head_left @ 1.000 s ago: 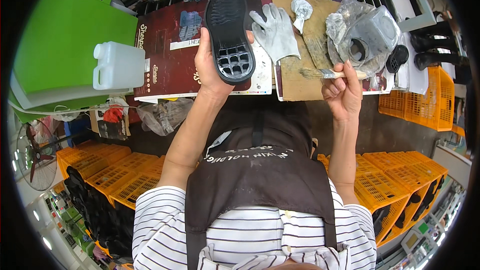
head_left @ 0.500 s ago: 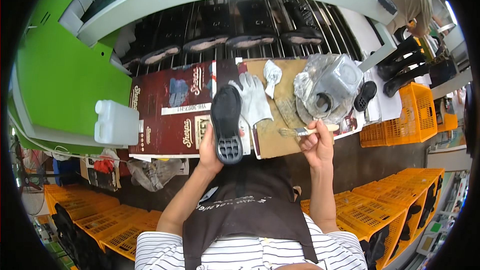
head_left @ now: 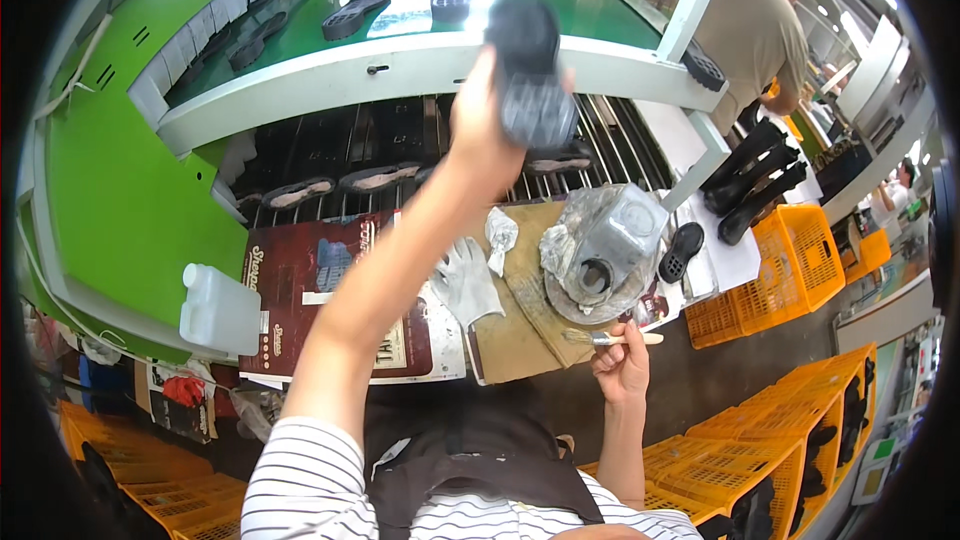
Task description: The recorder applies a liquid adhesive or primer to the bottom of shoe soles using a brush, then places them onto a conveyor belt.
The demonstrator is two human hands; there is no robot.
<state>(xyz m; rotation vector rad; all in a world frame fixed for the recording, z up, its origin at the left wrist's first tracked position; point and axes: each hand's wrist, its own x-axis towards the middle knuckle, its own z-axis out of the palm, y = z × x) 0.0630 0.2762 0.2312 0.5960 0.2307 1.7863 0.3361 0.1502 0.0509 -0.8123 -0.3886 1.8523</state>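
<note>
My left hand [head_left: 478, 120] is stretched far forward, gripping a black shoe sole [head_left: 537, 80] by its side. Hand and sole are blurred by motion, above the pale frame bar [head_left: 330, 90] at the near edge of a green conveyor belt [head_left: 415, 18]. Nearer me on the right, my right hand [head_left: 622, 370] pinches the pale handle of a paintbrush [head_left: 604, 338]. The bristles point left over a cardboard sheet [head_left: 515, 365]. Just beyond the brush stands a grey, plastic-wrapped container [head_left: 632, 225] with a round opening.
Several soles, such as one black sole [head_left: 356, 14], lie on the belt. Boots rest on the rack [head_left: 600, 155] beneath. A whitish glove [head_left: 468, 285] and a white jug [head_left: 222, 312] are on the worktable. Orange crates [head_left: 765, 275] stand right; a person [head_left: 755, 35] works at the back right.
My left hand has carried the sole up and forward from the worktable towards the belt. My right hand still holds the brush near the container. The view has tilted up, showing the belt.
</note>
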